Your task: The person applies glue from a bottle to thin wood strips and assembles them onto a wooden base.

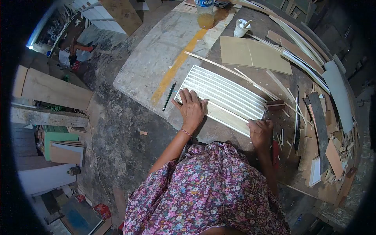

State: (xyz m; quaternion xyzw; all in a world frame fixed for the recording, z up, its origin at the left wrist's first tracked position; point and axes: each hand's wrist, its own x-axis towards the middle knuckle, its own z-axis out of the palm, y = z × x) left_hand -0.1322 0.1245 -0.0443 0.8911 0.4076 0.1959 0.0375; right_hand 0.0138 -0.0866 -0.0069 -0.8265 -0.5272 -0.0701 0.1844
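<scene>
A white panel (225, 94) with long ribs and a plain strip along its near side lies on the worktable in front of me. My left hand (191, 110) rests on the panel's near left corner, fingers stretched and slightly apart. At the near right corner, my right hand (260, 132) has its fingers bent and pinched on the panel's edge; part of the grip is hidden. A dark pen-like tool (169, 96) lies left of the panel. Against its far right corner sits a small brown wooden block (275, 105). Thin wooden strips (229, 72) lie behind it.
A flat tan board (254, 55), a white cup (242, 28) and a bottle (205, 15) holding amber liquid stand farther back. Offcuts (333, 152) and long curved strips (305, 43) crowd the right side. Boards (55, 88) lean beyond the floor at left.
</scene>
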